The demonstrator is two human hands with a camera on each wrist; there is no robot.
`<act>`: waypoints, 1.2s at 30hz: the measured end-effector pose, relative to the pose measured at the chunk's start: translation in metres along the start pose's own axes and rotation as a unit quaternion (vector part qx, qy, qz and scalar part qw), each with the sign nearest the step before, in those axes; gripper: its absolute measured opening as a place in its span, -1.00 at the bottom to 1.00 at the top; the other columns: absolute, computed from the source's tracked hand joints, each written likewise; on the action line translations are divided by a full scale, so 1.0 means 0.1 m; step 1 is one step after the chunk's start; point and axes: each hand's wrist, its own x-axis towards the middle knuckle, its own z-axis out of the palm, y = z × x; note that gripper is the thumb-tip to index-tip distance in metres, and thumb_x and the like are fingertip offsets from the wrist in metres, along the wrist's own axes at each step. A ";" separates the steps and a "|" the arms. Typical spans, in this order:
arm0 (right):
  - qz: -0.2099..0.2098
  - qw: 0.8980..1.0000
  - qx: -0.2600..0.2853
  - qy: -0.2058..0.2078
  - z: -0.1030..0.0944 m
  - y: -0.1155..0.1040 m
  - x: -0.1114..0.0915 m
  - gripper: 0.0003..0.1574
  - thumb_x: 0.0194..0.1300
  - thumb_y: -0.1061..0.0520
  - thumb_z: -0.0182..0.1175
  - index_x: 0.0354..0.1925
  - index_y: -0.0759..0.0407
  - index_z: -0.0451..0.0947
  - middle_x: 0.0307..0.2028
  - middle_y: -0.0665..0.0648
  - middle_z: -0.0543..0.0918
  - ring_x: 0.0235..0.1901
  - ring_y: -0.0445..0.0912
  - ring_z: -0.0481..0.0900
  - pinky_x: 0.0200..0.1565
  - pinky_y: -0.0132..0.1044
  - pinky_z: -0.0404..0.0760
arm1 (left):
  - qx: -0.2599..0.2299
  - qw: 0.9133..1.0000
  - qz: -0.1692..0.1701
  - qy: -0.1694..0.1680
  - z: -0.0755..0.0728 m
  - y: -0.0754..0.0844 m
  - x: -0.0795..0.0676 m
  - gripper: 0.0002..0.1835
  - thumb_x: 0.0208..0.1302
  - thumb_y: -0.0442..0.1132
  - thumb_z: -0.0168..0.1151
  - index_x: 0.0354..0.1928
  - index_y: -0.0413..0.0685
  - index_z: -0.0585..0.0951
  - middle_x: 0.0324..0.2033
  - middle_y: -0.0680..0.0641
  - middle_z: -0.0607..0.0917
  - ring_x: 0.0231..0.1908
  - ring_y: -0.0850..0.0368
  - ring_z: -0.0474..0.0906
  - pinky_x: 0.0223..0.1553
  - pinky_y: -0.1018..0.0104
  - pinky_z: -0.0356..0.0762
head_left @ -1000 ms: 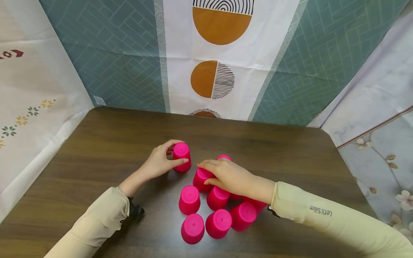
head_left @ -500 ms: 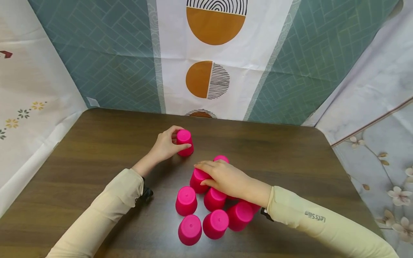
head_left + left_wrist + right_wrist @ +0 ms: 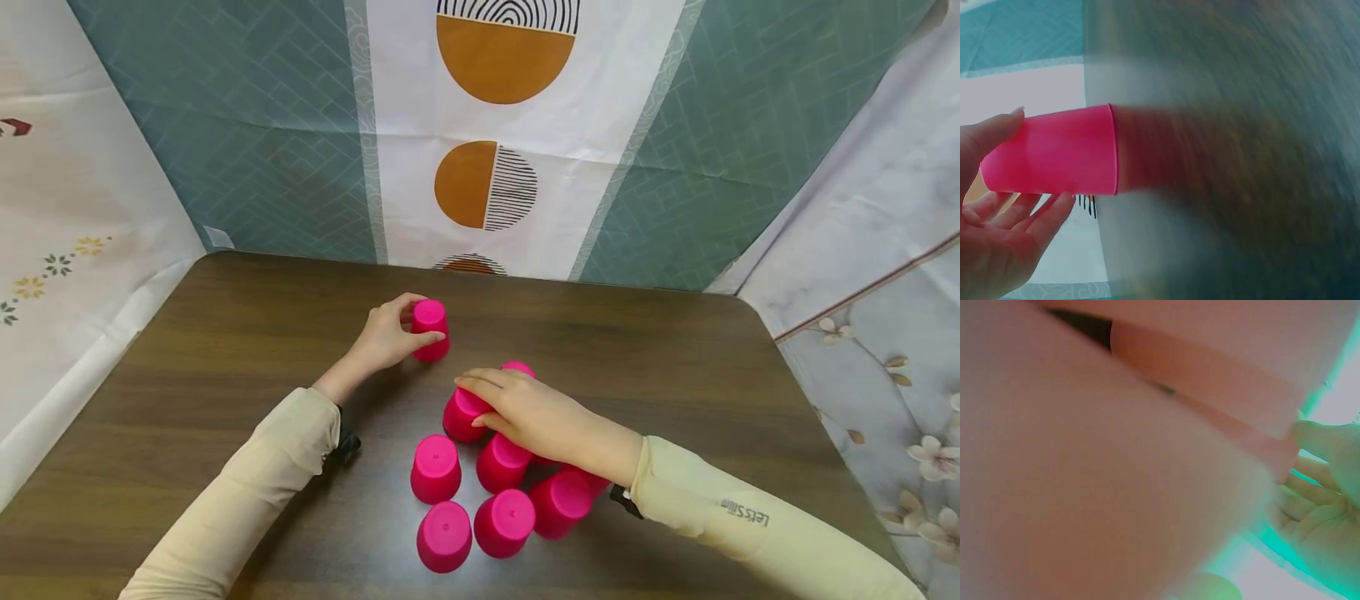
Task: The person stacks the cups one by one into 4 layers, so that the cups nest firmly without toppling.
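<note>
L hand [image 3: 390, 333], half curled, pinches a pink cup [image 3: 430, 321] nr the far edge of the counter [image 3: 660, 350], prob. so it won't tip. R hand [image 3: 536, 412], also half curled, grips a 2nd cup [image 3: 462, 417] in the bunch twd the near edge. Other cups [image 3: 435, 468] look wide end down, so can't see what's in 'em.

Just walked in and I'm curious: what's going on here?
A person's left hand holds a bright pink, tapered, plastic-looking cup, mouth down, towards the far side of a dark brown wood-grain table. Their right hand grips a second pink cup among a cluster of matching upturned cups nearer the person; some are partly hidden.
</note>
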 end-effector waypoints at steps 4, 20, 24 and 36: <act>-0.021 0.999 -0.015 0.028 -0.15 0.01 -0.08 -0.26 0.13 0.07 0.33 0.25 0.18 0.36 0.19 0.14 0.45 0.18 -0.01 0.42 0.10 -0.24 0.49 | 0.000 1.000 0.001 0.005 0.02 -0.01 0.01 -0.39 -0.01 -0.21 0.43 0.10 -0.24 0.45 -0.06 -0.28 0.63 -0.10 -0.18 0.61 -0.09 0.05 0.57; -0.024 0.989 0.030 0.146 -0.69 0.28 0.09 -0.29 0.01 0.10 0.43 0.15 0.14 0.46 0.04 0.03 0.57 0.01 -0.13 0.54 -0.01 -0.24 0.56 | 0.002 1.000 -0.031 -0.001 0.01 -0.05 0.02 -0.37 -0.04 -0.16 0.44 0.08 -0.26 0.46 -0.08 -0.24 0.63 -0.09 -0.16 0.58 -0.11 0.07 0.57; -0.006 0.988 0.057 0.143 -0.68 0.48 0.23 -0.31 0.00 0.13 0.44 0.13 0.18 0.48 0.00 0.09 0.60 -0.14 -0.11 0.62 -0.07 -0.19 0.60 | 0.006 1.000 -0.013 -0.008 0.00 -0.09 0.00 -0.36 -0.04 -0.18 0.44 0.08 -0.25 0.42 -0.05 -0.25 0.62 -0.07 -0.15 0.58 -0.08 0.05 0.55; 0.041 0.989 0.099 0.097 -0.60 0.88 0.54 -0.31 0.04 0.17 0.40 0.15 0.25 0.45 0.03 0.18 0.57 -0.06 0.00 0.59 -0.07 -0.12 0.60 | 0.051 0.997 0.040 0.041 -0.12 0.10 -0.54 -0.13 -0.16 0.03 0.51 0.23 -0.05 0.35 0.28 -0.16 0.28 0.28 -0.15 0.19 0.17 -0.21 0.23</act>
